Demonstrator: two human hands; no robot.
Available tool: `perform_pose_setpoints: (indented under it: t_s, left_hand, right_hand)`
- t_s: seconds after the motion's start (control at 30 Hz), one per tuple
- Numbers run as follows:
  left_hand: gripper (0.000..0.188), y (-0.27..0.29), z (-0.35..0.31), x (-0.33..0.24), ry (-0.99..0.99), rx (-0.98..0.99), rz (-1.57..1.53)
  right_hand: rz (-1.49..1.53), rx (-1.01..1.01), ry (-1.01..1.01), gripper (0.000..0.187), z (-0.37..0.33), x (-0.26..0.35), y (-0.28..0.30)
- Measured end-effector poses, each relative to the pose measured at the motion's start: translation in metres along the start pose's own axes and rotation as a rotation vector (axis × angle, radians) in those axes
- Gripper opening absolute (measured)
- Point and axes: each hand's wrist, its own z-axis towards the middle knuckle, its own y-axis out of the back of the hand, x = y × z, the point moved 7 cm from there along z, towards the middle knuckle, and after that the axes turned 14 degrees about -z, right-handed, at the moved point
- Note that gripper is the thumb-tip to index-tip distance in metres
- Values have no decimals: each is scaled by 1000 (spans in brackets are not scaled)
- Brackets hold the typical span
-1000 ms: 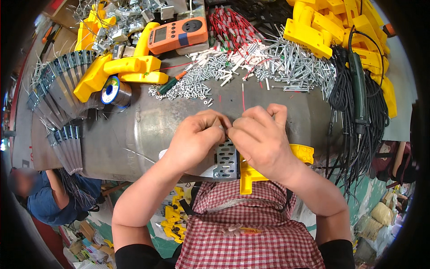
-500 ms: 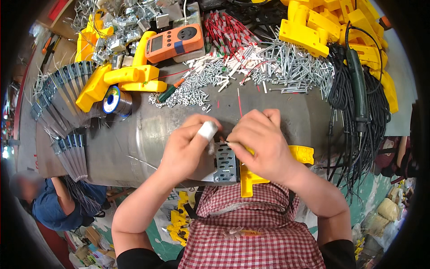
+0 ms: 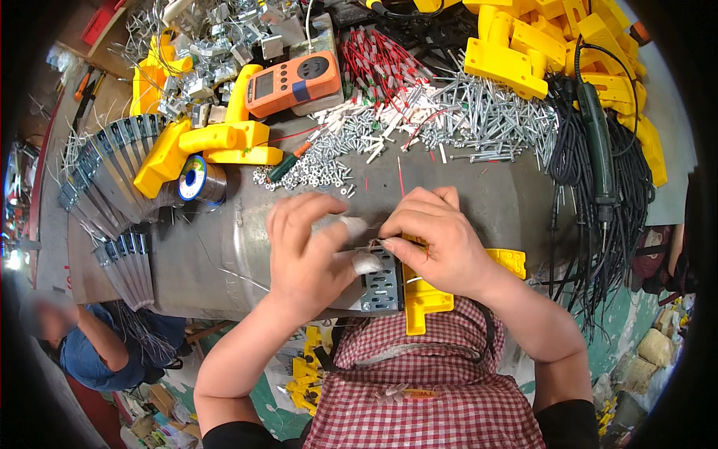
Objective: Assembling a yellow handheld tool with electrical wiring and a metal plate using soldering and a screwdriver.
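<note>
At the front edge of the worktable, a perforated metal plate (image 3: 382, 288) lies between my hands. Beside it on the right is a yellow plastic housing (image 3: 428, 307), partly beneath my right hand (image 3: 437, 239). My right thumb and forefinger pinch a thin wire (image 3: 378, 243) at the far end of the plate. Just left of the plate, my left hand (image 3: 310, 251) has its fingers apart and somewhat blurred. White wrapping covers its thumb tip and forefinger tip. I see nothing held in it.
Screws (image 3: 490, 123), nuts (image 3: 299, 173) and red wires (image 3: 381, 63) are heaped behind my hands. A screwdriver (image 3: 288, 162), solder spool (image 3: 200, 182) and orange meter (image 3: 292, 84) stand left. Black cables (image 3: 609, 247) and a soldering iron (image 3: 596, 142) hang right. Another person (image 3: 112, 344) sits lower left.
My left hand has opened its fingers and moved slightly away from the wire at the plate's far end. My right hand keeps its pinch in nearly the same place.
</note>
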Motion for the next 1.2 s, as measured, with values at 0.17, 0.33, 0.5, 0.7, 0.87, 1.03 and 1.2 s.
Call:
perform_pose_setpoints:
  t_s: [0.17, 0.33, 0.5, 0.7, 0.87, 1.03, 1.2]
  left_hand:
    - [16, -2, 12, -3, 33, 68, -36]
    - [24, -12, -8, 45, 620, -42, -647]
    - [20, -4, 9, -7, -229, 129, 57]
    - [8, -32, -2, 46, 886, 301, -612]
    - [13, -29, 66, 71, 286, 17, -147]
    - [17, -79, 105, 77, 107, 119, 107]
    - [16, -75, 101, 79, 106, 100, 63]
  right_hand:
    - [-185, -65, 125, 7, 6, 13, 6]
    - [-137, -59, 107, 8, 12, 2, 3]
    - [182, 159, -23, 10, 12, -7, -8]
    - [-352, -77, 163, 15, 4, 17, 3]
    - [-226, -104, 90, 15, 5, 10, 1]
    - [-200, -104, 74, 15, 3, 8, 1]
    - [-87, -95, 38, 12, -3, 8, 1]
